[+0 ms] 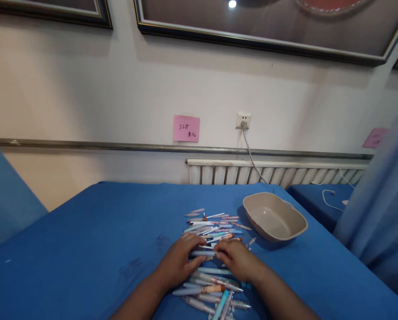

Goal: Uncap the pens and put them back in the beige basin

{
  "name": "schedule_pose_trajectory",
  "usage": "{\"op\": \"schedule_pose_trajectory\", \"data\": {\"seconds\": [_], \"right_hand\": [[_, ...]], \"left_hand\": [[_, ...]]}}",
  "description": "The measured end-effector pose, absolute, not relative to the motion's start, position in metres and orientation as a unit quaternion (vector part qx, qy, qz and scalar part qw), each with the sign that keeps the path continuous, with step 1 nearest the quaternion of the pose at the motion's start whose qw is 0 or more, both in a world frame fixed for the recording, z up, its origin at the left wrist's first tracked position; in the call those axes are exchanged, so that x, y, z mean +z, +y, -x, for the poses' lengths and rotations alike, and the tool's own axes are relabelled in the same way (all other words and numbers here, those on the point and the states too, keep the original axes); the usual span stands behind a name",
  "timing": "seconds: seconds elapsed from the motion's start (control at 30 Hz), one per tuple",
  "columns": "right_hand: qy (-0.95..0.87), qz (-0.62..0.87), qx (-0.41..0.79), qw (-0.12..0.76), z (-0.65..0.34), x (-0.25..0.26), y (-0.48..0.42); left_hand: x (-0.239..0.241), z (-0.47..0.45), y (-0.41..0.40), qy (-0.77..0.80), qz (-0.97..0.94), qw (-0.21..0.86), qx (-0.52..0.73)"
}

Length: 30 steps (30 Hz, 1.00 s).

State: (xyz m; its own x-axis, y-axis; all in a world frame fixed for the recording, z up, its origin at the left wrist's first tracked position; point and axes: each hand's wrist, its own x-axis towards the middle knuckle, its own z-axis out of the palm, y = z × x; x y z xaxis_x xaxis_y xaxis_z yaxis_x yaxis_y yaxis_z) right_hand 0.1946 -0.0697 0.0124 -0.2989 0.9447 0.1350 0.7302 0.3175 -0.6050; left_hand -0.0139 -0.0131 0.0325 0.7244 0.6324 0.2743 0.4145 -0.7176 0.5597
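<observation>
A pale lavender pen lies crosswise between my two hands, over a loose heap of pens. My left hand is curled around one end, its thumb below and its fingers above. My right hand pinches the other end between thumb and fingertips. Behind my hands spreads a far group of pens, with white sticks and pink, blue and orange barrels among them. Closer to me, below my hands, another pile of pens holds clear, pale blue and orange-tipped ones. My fingers partly cover the pens beneath them.
A beige basin stands to the right on the blue-covered table. Behind are a radiator, a rail and a wall socket with a plugged-in cable. Blue curtains hang at both sides. A pink note is on the wall.
</observation>
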Motion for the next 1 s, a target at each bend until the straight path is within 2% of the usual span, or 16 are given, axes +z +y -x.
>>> {"op": "schedule_pose_trajectory", "data": {"seconds": [0.2,0.4,0.57,0.7,1.0], "right_hand": [[-0.754,0.55,0.225,0.281,-0.195,0.012,-0.069],[-0.741,0.559,0.219,0.302,-0.192,0.011,-0.069],[-0.746,0.565,0.187,0.299,-0.199,0.012,-0.067],[-0.748,0.576,0.171,0.282,-0.208,0.012,-0.065],[-0.759,0.578,0.208,0.215,-0.215,0.007,-0.066]], "left_hand": [[0.027,0.01,-0.011,0.325,-0.896,0.233,0.195],[0.026,0.011,-0.015,0.288,-0.892,0.231,0.26],[0.028,0.013,-0.012,0.339,-0.884,0.238,0.217],[0.032,0.018,-0.003,0.389,-0.874,0.22,0.191],[0.033,0.024,0.001,0.393,-0.858,0.228,0.241]]}}
